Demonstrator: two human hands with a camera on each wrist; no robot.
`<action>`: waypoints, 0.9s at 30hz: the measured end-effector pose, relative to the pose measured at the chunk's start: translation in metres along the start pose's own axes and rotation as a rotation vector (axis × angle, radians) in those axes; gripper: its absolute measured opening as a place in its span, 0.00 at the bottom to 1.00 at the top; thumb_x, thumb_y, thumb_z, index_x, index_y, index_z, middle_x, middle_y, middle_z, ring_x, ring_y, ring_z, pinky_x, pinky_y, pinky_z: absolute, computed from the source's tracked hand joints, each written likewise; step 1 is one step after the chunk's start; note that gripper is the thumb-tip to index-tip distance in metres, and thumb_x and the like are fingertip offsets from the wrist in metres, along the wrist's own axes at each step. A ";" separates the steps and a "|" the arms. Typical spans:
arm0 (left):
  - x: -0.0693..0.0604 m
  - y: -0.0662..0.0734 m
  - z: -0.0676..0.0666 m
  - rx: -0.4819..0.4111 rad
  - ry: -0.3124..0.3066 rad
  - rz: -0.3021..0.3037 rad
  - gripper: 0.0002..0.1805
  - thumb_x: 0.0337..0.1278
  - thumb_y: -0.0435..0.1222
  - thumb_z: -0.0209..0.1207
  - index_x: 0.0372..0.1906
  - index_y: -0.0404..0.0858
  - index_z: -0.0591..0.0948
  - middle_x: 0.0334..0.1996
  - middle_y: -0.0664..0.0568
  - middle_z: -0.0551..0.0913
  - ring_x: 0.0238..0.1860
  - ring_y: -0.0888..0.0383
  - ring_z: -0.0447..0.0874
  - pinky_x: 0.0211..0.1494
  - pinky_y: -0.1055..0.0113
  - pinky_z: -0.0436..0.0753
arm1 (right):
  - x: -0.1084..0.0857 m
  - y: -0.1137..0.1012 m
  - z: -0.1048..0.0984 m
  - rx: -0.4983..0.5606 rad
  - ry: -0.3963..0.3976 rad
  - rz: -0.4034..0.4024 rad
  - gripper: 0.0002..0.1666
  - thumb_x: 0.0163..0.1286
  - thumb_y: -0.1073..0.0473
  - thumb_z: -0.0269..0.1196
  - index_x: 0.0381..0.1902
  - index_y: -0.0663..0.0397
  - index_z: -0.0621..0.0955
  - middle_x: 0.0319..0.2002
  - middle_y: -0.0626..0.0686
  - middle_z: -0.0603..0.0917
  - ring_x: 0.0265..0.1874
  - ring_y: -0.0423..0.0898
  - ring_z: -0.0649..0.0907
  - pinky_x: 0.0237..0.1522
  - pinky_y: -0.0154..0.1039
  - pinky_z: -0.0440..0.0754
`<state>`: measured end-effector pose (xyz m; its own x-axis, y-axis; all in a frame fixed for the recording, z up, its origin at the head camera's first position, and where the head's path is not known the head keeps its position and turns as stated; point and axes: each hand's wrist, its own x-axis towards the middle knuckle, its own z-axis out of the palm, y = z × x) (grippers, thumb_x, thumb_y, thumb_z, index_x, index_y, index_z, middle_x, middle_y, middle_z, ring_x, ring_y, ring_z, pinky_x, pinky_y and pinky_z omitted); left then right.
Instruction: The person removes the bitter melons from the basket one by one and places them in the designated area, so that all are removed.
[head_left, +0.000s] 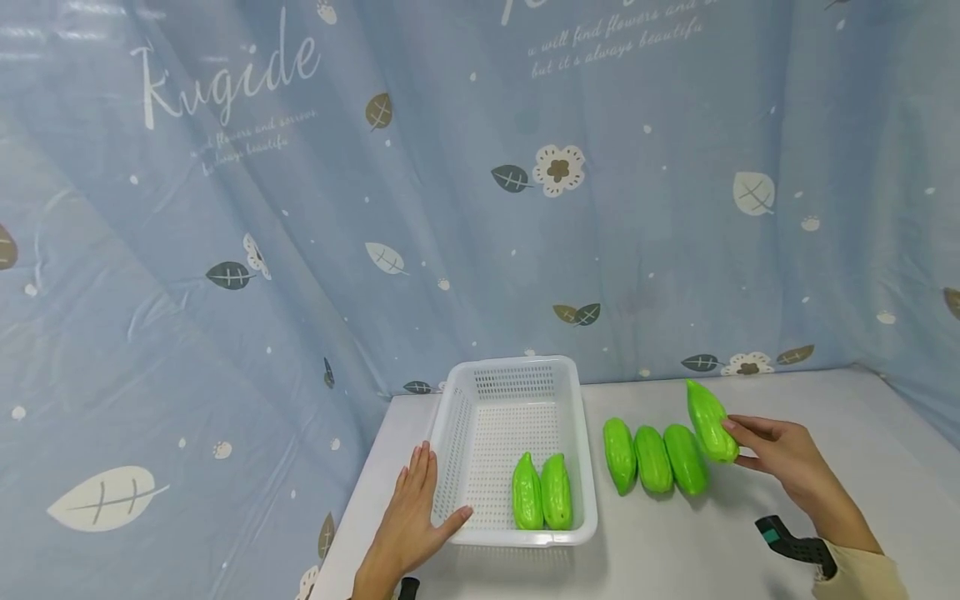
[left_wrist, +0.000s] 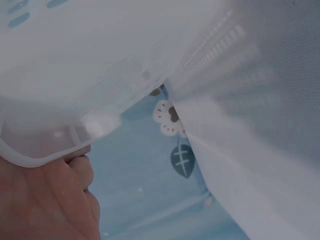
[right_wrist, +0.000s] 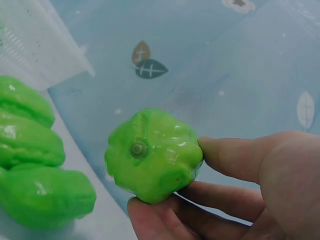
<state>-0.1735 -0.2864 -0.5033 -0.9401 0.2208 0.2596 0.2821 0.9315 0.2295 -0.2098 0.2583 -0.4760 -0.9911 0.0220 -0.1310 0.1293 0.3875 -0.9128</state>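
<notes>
Pinching glossy, ridged green gourd: right fingers.

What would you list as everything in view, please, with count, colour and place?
Curtain: one, patterned blue, as backdrop
Table: one, white, before the curtain
Basket: one, white, on the table
Basket vegetables: two, green, near right corner
Table vegetables: three, green, right of the basket
Held vegetable: one, green, above the table
Wrist devices: two, mostly black, by the wrists
Sleeve: one, beige, right arm
Left hand: one, at basket's left edge
Right hand: one, holding vegetable

Green gourds, white basket, leaf-patterned curtain
</notes>
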 end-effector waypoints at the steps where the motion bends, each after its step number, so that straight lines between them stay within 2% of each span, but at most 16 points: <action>1: 0.000 0.000 0.000 -0.001 0.000 -0.002 0.60 0.58 0.68 0.60 0.78 0.26 0.60 0.83 0.37 0.52 0.84 0.38 0.52 0.81 0.37 0.60 | 0.001 0.002 -0.001 0.002 0.001 0.003 0.47 0.82 0.40 0.51 0.74 0.81 0.61 0.73 0.81 0.62 0.39 0.17 0.76 0.48 0.42 0.91; 7: 0.001 0.001 0.000 -0.003 -0.004 -0.012 0.60 0.58 0.68 0.59 0.79 0.26 0.60 0.83 0.37 0.53 0.84 0.38 0.51 0.81 0.37 0.60 | 0.003 0.017 -0.003 -0.009 0.009 0.026 0.48 0.82 0.39 0.50 0.73 0.82 0.61 0.73 0.81 0.63 0.37 0.17 0.75 0.48 0.42 0.91; 11: 0.000 0.002 0.000 -0.010 -0.013 -0.026 0.60 0.57 0.69 0.60 0.79 0.27 0.59 0.83 0.38 0.52 0.84 0.39 0.50 0.81 0.37 0.59 | 0.006 0.024 -0.005 -0.023 0.010 0.048 0.49 0.82 0.38 0.50 0.73 0.82 0.61 0.73 0.80 0.63 0.41 0.23 0.80 0.48 0.42 0.91; 17: 0.002 0.002 0.000 -0.009 0.004 -0.016 0.59 0.58 0.68 0.60 0.79 0.27 0.60 0.82 0.37 0.56 0.84 0.39 0.51 0.80 0.37 0.59 | 0.010 0.033 -0.006 -0.035 0.003 0.073 0.48 0.82 0.39 0.50 0.73 0.83 0.61 0.73 0.80 0.63 0.45 0.32 0.83 0.48 0.42 0.91; 20: 0.001 0.001 0.001 -0.008 0.001 -0.018 0.59 0.58 0.68 0.60 0.79 0.28 0.60 0.82 0.37 0.56 0.84 0.40 0.51 0.81 0.37 0.59 | 0.012 0.037 -0.007 -0.043 -0.003 0.094 0.48 0.82 0.39 0.50 0.73 0.83 0.61 0.73 0.80 0.63 0.48 0.40 0.86 0.48 0.42 0.91; 24: 0.000 0.002 0.001 -0.005 0.006 -0.022 0.59 0.58 0.68 0.60 0.79 0.28 0.60 0.83 0.38 0.56 0.84 0.39 0.52 0.81 0.37 0.59 | 0.014 0.041 -0.006 -0.063 -0.011 0.112 0.48 0.82 0.39 0.49 0.73 0.83 0.61 0.73 0.81 0.62 0.54 0.55 0.86 0.47 0.42 0.91; 26: -0.002 0.002 0.001 -0.002 0.017 -0.024 0.59 0.58 0.68 0.60 0.79 0.28 0.61 0.82 0.38 0.56 0.84 0.39 0.53 0.81 0.39 0.59 | 0.015 0.044 -0.005 -0.069 -0.014 0.113 0.48 0.82 0.39 0.50 0.73 0.83 0.62 0.73 0.81 0.61 0.56 0.59 0.85 0.47 0.42 0.91; 27: -0.003 0.002 0.001 -0.003 0.023 -0.026 0.59 0.58 0.68 0.61 0.79 0.28 0.61 0.82 0.38 0.57 0.83 0.40 0.53 0.84 0.44 0.55 | 0.016 0.045 -0.005 -0.070 -0.013 0.114 0.48 0.82 0.40 0.50 0.72 0.83 0.62 0.73 0.81 0.61 0.56 0.60 0.85 0.47 0.42 0.91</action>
<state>-0.1706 -0.2851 -0.5050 -0.9425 0.1902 0.2749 0.2586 0.9360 0.2389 -0.2197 0.2804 -0.5171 -0.9695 0.0576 -0.2384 0.2386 0.4464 -0.8625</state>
